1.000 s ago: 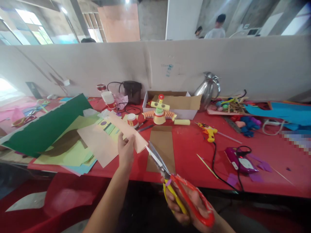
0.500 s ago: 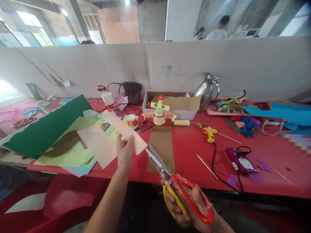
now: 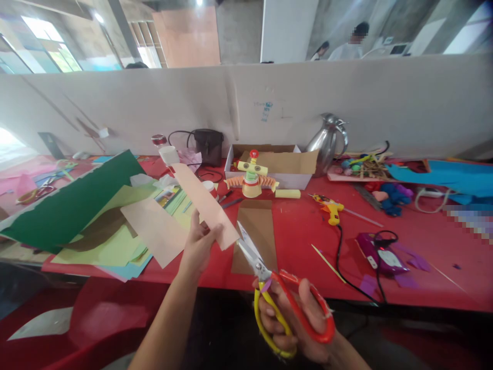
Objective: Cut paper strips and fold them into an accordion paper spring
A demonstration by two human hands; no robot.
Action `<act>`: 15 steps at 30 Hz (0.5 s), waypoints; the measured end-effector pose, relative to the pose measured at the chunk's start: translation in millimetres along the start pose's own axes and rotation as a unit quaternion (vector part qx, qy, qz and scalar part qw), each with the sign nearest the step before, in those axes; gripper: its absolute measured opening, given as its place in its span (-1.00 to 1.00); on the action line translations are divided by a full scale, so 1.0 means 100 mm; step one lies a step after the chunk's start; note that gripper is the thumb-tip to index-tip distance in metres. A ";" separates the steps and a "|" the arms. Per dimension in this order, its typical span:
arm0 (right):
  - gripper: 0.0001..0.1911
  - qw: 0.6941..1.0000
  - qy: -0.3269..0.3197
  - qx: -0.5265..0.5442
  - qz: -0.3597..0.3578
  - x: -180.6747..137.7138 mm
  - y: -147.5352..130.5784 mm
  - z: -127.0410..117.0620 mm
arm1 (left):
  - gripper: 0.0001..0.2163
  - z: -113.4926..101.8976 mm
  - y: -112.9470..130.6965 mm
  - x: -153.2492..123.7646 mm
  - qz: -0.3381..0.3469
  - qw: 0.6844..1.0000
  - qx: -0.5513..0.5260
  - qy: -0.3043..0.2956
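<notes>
My left hand pinches a long strip of pale peach paper near its lower end, holding it slanted above the table. My right hand grips a pair of scissors with one red and one yellow handle. Their blades are parted, and the tips lie at the lower right corner of the strip. Under the blades a brown cardboard piece lies flat. Behind it stands a paper figure with pleated orange arms and a red top. Another peach sheet rests left of my left hand.
Green card and yellow sheets cover the left side of the red table. A yellow glue gun, its cord and a purple box lie at right. A steel jug and an open box stand behind.
The peach strip has been raised and turned so its broad face shows more. The scissors have shifted slightly, with the tips higher and a little to the right.
</notes>
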State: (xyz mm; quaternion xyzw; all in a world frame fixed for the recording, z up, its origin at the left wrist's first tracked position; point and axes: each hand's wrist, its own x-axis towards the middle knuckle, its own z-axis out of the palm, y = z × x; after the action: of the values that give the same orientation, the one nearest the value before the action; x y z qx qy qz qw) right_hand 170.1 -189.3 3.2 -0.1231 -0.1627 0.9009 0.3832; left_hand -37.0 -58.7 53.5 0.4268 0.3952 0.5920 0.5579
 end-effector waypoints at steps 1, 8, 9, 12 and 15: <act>-0.18 1.000 -0.001 -0.001 -0.002 0.00 0.00 -0.01 | -0.28 -0.01 0.02 -0.02 -0.010 1.000 0.004 -0.016; -0.15 1.000 -0.014 -0.005 -0.009 0.01 0.02 -0.03 | -0.16 -0.08 0.12 -0.07 -0.006 0.996 0.062 -0.061; -0.16 1.000 -0.016 -0.004 -0.010 0.01 0.03 -0.03 | -0.16 -0.09 0.13 -0.07 -0.002 0.996 0.068 -0.061; -0.19 1.000 -0.018 0.001 -0.015 0.01 0.05 -0.02 | -0.15 -0.10 0.16 -0.08 0.006 0.996 0.074 -0.055; -0.21 1.000 -0.016 0.005 -0.018 0.00 0.07 -0.01 | -0.15 -0.08 0.18 -0.09 -0.003 0.997 0.063 -0.046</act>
State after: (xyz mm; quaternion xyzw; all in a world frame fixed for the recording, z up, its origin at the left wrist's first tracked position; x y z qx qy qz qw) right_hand 166.2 -193.1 -0.6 -0.1032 -0.1664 0.8964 0.3976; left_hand -50.4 -69.0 66.8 0.4868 0.4064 0.5441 0.5493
